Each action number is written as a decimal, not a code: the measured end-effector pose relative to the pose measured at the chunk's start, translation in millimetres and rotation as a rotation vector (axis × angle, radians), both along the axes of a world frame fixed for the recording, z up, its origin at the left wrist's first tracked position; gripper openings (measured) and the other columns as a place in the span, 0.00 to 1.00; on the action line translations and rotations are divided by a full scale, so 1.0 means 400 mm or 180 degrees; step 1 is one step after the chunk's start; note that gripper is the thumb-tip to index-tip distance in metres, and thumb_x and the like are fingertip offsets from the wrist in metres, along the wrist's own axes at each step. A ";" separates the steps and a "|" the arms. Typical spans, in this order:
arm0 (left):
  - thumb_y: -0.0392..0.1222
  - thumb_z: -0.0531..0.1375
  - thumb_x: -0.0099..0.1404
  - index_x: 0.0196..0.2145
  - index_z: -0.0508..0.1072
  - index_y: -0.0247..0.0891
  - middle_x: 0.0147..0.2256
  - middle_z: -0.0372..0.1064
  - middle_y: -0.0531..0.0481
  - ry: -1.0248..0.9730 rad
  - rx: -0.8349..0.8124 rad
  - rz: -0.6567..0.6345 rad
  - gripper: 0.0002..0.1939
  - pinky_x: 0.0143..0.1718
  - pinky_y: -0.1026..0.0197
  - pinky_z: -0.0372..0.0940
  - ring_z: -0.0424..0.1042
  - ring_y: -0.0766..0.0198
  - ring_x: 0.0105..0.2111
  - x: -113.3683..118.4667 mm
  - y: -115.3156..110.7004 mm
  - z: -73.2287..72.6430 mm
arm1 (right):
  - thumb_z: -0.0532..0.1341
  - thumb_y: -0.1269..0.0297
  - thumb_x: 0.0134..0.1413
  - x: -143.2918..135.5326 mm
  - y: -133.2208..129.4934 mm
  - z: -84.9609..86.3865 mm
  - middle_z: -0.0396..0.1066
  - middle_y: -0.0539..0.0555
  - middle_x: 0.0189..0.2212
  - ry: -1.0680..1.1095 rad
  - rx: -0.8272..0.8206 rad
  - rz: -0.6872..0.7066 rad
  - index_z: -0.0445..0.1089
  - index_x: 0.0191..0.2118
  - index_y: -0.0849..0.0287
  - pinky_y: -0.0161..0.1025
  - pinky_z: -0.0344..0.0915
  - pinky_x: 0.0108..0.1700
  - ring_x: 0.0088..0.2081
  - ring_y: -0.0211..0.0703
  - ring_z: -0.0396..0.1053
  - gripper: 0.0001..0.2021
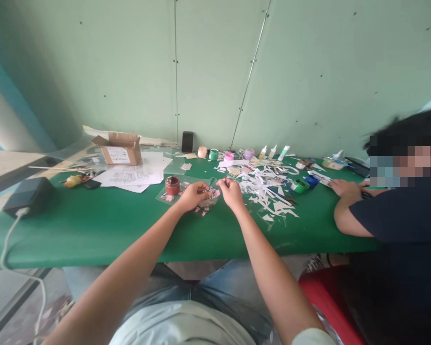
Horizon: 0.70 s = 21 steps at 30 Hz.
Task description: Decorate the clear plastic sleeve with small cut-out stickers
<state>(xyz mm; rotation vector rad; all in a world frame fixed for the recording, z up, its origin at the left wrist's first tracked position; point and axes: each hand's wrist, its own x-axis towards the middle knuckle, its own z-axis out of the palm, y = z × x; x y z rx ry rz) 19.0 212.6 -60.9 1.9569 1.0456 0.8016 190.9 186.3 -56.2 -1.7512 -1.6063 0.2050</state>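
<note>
In the head view my left hand [194, 196] is closed around a clear plastic sheet with small colourful printed pieces [210, 194] in or on it. My right hand [232, 192] is held in a pinch at the right edge of those pieces; whatever sits between its fingertips is too small to make out. Below the left hand, a few more printed bits [203, 211] show. An open jar of red-brown paint [172, 186] stands on the plastic just left of my left hand. White paper scraps [273, 191] lie heaped to the right of my right hand.
On the green table [111, 239] are a cardboard box [120, 152] on printed sheets [140, 175], a dark power adapter [28, 196], and a phone [187, 142] against the wall. Several paint jars [213, 154] and glue bottles [272, 152] line the back. A co-worker's hand [343, 188] rests at right.
</note>
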 end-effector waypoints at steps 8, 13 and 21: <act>0.46 0.59 0.72 0.48 0.72 0.34 0.37 0.73 0.49 -0.0824 -0.0461 0.0095 0.13 0.28 0.63 0.71 0.72 0.68 0.29 -0.022 -0.003 -0.025 | 0.61 0.57 0.67 -0.017 0.035 -0.011 0.73 0.56 0.48 -0.0291 -0.0167 0.0000 0.71 0.52 0.61 0.47 0.74 0.46 0.44 0.45 0.74 0.15; 0.46 0.59 0.72 0.45 0.73 0.33 0.34 0.73 0.51 -0.0769 -0.0614 -0.0106 0.13 0.26 0.65 0.70 0.71 0.69 0.26 -0.022 -0.008 -0.015 | 0.61 0.57 0.67 -0.027 0.000 -0.025 0.72 0.57 0.51 -0.0511 -0.0357 -0.0025 0.71 0.54 0.59 0.49 0.74 0.48 0.47 0.47 0.74 0.15; 0.47 0.60 0.71 0.40 0.74 0.33 0.31 0.71 0.53 -0.0548 -0.0632 -0.0302 0.13 0.25 0.65 0.68 0.69 0.70 0.25 -0.026 -0.006 -0.018 | 0.62 0.57 0.67 -0.028 -0.005 -0.015 0.72 0.57 0.53 -0.0810 -0.0578 0.0130 0.70 0.55 0.59 0.50 0.74 0.49 0.48 0.48 0.73 0.16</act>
